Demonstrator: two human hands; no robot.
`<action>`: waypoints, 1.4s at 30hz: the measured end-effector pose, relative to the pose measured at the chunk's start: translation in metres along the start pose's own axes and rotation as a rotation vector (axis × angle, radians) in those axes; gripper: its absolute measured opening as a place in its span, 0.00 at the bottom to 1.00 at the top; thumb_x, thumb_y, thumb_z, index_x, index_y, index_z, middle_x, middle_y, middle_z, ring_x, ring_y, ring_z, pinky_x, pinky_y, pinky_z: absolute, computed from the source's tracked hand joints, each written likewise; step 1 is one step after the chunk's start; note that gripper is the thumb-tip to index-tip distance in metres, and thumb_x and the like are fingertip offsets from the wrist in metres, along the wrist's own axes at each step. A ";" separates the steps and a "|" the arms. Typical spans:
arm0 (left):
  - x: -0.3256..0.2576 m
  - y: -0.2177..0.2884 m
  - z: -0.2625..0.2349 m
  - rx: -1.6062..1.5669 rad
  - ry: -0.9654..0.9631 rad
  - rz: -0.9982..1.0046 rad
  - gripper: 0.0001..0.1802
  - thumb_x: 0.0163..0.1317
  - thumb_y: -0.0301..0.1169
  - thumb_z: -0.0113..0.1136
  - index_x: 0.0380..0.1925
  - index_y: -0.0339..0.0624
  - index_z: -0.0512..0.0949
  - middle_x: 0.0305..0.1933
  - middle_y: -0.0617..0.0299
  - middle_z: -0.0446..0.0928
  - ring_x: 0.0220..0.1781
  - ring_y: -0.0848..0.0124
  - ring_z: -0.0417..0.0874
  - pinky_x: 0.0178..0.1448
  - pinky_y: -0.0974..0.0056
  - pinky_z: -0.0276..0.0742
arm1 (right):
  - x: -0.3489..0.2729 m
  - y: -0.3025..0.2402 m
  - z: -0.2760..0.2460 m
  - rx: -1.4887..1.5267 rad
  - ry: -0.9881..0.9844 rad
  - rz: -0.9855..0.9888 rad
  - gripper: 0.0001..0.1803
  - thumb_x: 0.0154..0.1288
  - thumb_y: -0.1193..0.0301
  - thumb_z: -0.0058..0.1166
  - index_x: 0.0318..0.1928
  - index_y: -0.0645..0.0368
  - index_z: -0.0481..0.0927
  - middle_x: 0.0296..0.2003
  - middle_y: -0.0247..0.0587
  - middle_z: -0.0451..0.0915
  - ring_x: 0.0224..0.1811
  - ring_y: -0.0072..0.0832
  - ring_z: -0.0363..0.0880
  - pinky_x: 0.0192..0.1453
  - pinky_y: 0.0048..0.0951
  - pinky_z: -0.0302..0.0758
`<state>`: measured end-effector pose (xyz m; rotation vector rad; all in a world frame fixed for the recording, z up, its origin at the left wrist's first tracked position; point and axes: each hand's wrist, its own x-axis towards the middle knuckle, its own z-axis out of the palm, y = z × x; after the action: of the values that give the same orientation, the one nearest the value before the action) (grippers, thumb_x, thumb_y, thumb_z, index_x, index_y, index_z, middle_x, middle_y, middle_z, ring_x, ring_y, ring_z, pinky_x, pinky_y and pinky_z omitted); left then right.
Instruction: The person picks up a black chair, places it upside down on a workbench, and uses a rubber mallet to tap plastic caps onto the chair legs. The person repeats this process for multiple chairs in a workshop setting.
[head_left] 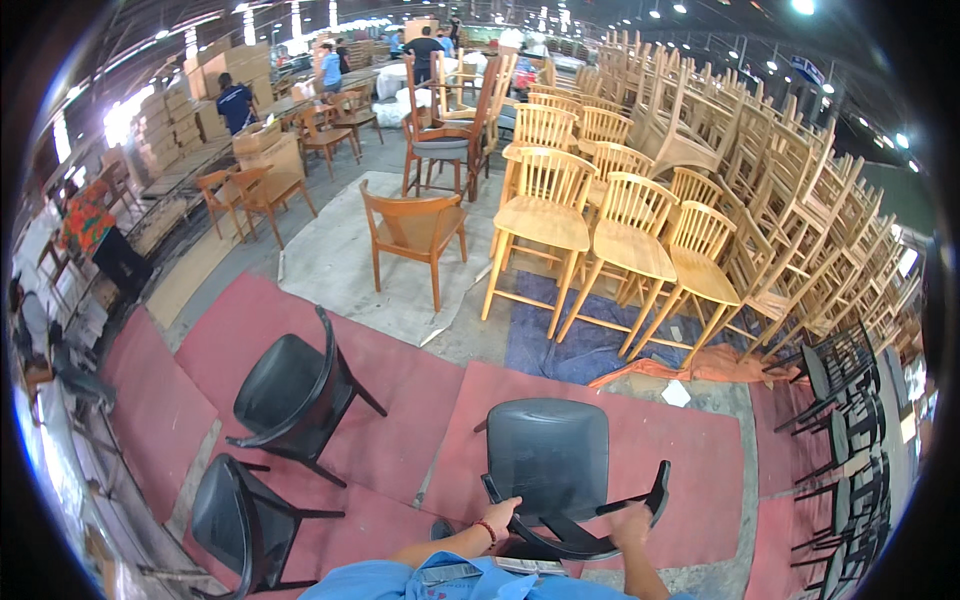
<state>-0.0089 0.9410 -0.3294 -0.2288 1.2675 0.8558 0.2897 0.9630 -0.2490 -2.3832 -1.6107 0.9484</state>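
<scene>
A black chair with a smooth padded-looking seat stands right in front of me, its curved back rail turned toward my body. My left hand, with a beaded bracelet at the wrist, is closed around the left end of that rail. On the right side, my right hand is at the rail near its raised end. Motion smears its fingers, so their grip is unclear. My blue shirt hides the chair's lower near side.
Two more black chairs stand at left on red matting. Ahead are a brown chair and light wooden bar stools. Stacked wooden frames fill the right, black chairs below them. People stand far off.
</scene>
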 end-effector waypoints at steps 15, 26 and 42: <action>-0.019 0.181 0.171 0.583 -0.021 -0.089 0.24 0.57 0.29 0.62 0.52 0.34 0.68 0.43 0.44 0.75 0.46 0.44 0.82 0.47 0.28 0.77 | 0.190 0.130 -0.066 0.747 -0.022 0.630 0.18 0.58 0.65 0.63 0.43 0.67 0.80 0.37 0.46 0.80 0.35 0.37 0.79 0.43 0.45 0.77; 0.057 0.356 0.135 0.198 -0.008 -0.125 0.13 0.57 0.33 0.61 0.39 0.42 0.70 0.29 0.55 0.73 0.29 0.57 0.77 0.45 0.36 0.73 | 0.348 -0.066 -0.095 0.974 -0.190 0.399 0.08 0.59 0.72 0.53 0.29 0.66 0.75 0.22 0.50 0.77 0.23 0.44 0.80 0.31 0.45 0.80; 0.023 0.555 -0.086 -0.594 0.090 0.078 0.17 0.58 0.35 0.59 0.44 0.41 0.69 0.32 0.50 0.74 0.33 0.55 0.79 0.44 0.41 0.77 | 0.462 -0.687 -0.020 0.149 -0.481 0.059 0.06 0.56 0.76 0.54 0.28 0.69 0.76 0.21 0.48 0.77 0.21 0.38 0.78 0.27 0.40 0.78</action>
<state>-0.4439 1.2776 -0.2143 -0.6985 1.0815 1.2903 -0.1370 1.6649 -0.1429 -2.2229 -1.5351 1.6915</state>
